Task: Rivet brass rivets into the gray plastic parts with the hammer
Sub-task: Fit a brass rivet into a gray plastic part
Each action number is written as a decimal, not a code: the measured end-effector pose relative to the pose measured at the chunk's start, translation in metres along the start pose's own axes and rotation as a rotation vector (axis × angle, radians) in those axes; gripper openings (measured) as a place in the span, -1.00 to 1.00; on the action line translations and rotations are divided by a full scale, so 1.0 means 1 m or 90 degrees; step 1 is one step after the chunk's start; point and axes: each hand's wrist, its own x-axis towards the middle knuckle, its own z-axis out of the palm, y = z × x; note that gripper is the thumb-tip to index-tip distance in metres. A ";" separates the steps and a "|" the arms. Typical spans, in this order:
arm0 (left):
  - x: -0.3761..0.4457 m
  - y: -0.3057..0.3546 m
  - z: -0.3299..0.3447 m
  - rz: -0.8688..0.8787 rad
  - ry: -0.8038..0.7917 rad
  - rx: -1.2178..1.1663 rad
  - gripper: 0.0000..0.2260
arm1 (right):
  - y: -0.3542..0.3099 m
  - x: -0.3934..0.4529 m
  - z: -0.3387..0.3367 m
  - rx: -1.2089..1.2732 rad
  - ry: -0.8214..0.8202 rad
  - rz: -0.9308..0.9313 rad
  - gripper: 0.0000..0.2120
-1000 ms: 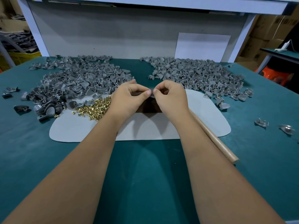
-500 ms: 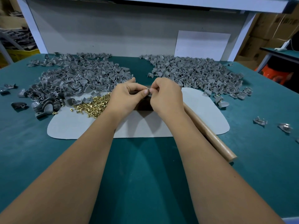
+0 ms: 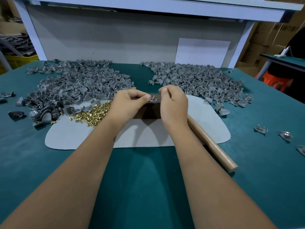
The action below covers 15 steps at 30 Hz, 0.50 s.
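Observation:
My left hand (image 3: 130, 103) pinches a small gray plastic part (image 3: 153, 100) with a brass rivet (image 3: 153, 97) standing up out of it, over a dark block (image 3: 146, 113) on the pale gray mat (image 3: 74, 134). Just to the right, my right hand (image 3: 174, 104) is apart from the part, its fingers loosely curled with nothing seen in them. The hammer's wooden handle (image 3: 212, 146) lies under my right wrist and points to the near right; its head is hidden. Loose brass rivets (image 3: 92, 113) lie on the mat left of my left hand.
Two big heaps of gray plastic parts lie at the back, the left heap (image 3: 79, 85) and the right heap (image 3: 198, 80). Stray gray parts (image 3: 260, 129) lie at the right on the green table (image 3: 148, 187). A white frame and back panel (image 3: 115, 43) close the far side.
Both hands were pinched together on the part. Now my right hand has drawn away to the right, and the rivet shows standing in the part held by my left hand.

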 end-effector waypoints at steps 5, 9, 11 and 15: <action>-0.002 0.004 0.000 -0.024 0.035 -0.042 -0.95 | 0.007 0.007 -0.006 0.044 0.057 0.099 -0.79; -0.002 0.002 -0.001 -0.033 0.053 -0.050 -0.92 | 0.007 0.007 -0.005 0.019 0.034 0.095 -0.82; -0.003 0.002 0.000 -0.040 0.054 -0.033 -0.90 | 0.008 0.006 -0.005 0.003 0.030 0.085 -0.82; -0.001 0.000 0.003 -0.048 0.078 0.043 -0.94 | 0.009 0.007 -0.006 -0.015 0.030 0.086 -0.81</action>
